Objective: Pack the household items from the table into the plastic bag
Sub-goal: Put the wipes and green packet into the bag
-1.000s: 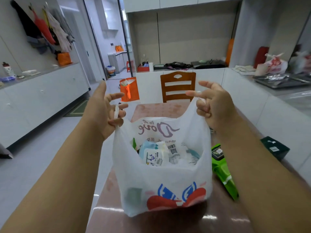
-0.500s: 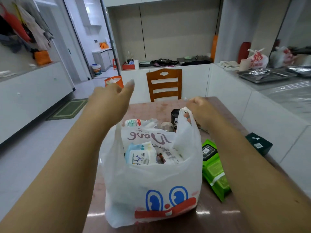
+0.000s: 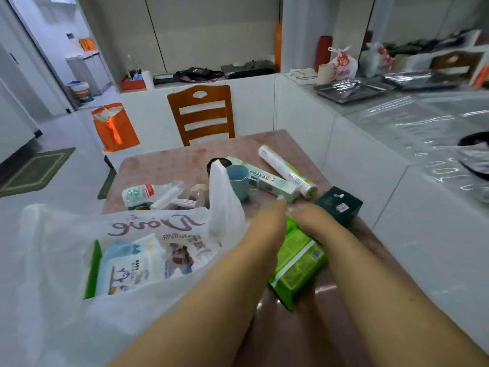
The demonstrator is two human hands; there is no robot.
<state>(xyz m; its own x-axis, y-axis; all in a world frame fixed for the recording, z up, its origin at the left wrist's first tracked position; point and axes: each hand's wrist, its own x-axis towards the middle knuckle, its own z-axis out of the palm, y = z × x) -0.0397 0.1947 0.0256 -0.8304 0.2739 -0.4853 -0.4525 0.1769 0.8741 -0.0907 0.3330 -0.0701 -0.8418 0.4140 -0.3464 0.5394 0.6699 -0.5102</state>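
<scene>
Both hands reach to the green wipes pack (image 3: 296,263), which lies flat on the table (image 3: 169,165) just right of the plastic bag (image 3: 66,300). Left hand (image 3: 267,221) is stretched over the pack's far end, fingers extended, not closed on anything as far as I can see. Right hand (image 3: 309,218) is at the pack's far right edge, fingers curled down; motion blur, so I cannot tell if it actually grips the pack. The bag stands near left, mouth open, with a baby wipes pack (image 3: 127,266) and printed packets already inside; one handle (image 3: 219,197) sticks up loose, nobody holding it. Still on the table beyond: blue cup (image 3: 238,181), long carton (image 3: 267,178), film roll (image 3: 285,168), dark green box (image 3: 338,205), small bottle (image 3: 137,194), tape roll (image 3: 198,193). Judged step: picking up the green pack for the bag, task maybe a third done. Risks: the unsupported bag could slump or its mouth fold shut as the pack goes in, so the pack lands on the rim and slides off. The soft, slick pack may slip if pinched at one end only. A sweep toward the bag could knock the cup or snag the raised handle and pull the bag over.
</scene>
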